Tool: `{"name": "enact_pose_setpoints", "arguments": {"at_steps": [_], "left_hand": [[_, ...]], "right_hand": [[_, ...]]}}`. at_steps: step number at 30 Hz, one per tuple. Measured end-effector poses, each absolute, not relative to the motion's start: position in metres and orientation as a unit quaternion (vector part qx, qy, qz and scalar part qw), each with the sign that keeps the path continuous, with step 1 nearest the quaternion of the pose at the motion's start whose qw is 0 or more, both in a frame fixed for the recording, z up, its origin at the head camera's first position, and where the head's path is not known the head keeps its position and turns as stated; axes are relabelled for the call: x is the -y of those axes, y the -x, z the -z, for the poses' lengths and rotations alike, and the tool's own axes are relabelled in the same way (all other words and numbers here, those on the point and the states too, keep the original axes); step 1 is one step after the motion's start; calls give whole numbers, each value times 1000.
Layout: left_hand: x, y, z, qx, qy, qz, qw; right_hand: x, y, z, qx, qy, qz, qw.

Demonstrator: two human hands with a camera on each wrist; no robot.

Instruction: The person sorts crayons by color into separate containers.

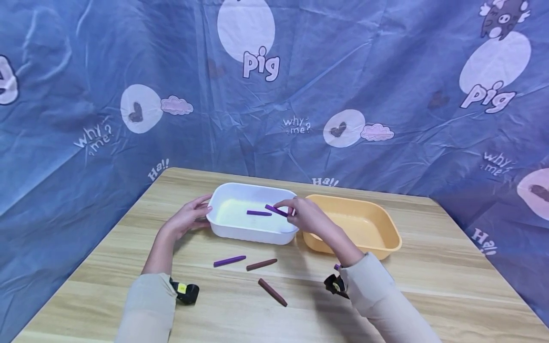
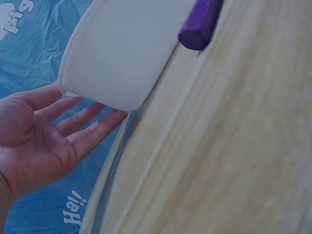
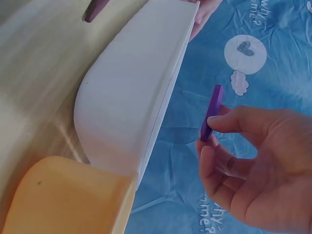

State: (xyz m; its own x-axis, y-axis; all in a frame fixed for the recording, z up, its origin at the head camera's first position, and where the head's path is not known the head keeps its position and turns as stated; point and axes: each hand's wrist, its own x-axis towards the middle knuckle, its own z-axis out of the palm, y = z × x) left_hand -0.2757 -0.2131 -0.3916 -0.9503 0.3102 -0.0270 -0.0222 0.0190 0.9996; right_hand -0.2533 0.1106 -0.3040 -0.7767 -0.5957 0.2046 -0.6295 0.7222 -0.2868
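My right hand [image 1: 306,215] pinches a purple crayon [image 3: 213,109] between thumb and fingertips, held over the right part of a white plastic basin [image 1: 253,234]. Inside that basin lies another purple crayon [image 1: 259,213]. At the basin's left end, my left hand [image 1: 188,218] touches the wall and rim with nearly straight fingers [image 2: 100,127]. On the table in front of the basin are a purple crayon [image 1: 229,261] and two brown crayons, one crosswise [image 1: 261,265] and one slanted [image 1: 272,292].
A yellow-orange basin [image 1: 388,228] stands against the white one's right side, partly behind my right forearm. A small purple end [image 1: 337,267] shows beside the right wrist camera [image 1: 335,285]. A blue printed cloth [image 1: 274,133] hangs behind the wooden table [image 1: 214,314].
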Motion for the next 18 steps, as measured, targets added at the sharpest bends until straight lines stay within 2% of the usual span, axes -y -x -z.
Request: {"name": "enact_pose_setpoints", "arguments": {"at_steps": [18], "left_hand": [[211,273,389,-698,-101,-698,124]], "right_hand": [[-82,293,310,920,-363,-147,19]]}}
